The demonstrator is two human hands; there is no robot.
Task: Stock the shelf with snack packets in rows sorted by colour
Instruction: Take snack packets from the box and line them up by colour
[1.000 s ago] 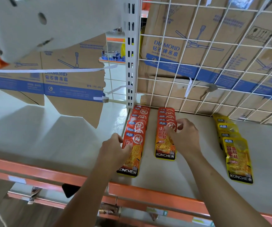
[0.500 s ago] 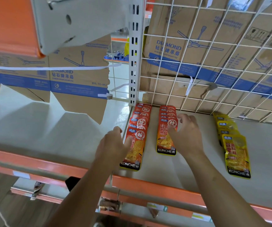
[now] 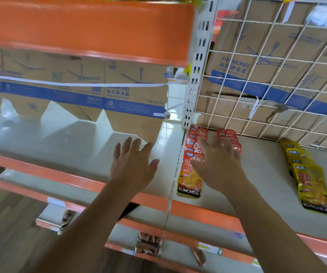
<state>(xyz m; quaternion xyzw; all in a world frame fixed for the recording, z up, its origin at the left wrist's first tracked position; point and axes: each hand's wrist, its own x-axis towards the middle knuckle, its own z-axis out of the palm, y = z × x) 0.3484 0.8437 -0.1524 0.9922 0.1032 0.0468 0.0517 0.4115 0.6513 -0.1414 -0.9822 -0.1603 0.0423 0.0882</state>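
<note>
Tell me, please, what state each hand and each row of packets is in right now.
left hand: open, fingers spread, holding nothing.
right hand: open, fingers spread, over the second red row; contact unclear.
left red row: lying flat, overlapped.
second red row: flat, mostly hidden by the right hand.
yellow row: flat, overlapped, apart from both hands.

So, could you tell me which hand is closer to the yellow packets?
Right. The right hand is over the red packets, to the left of the yellow packets; the left hand is farther left, over bare shelf.
</note>
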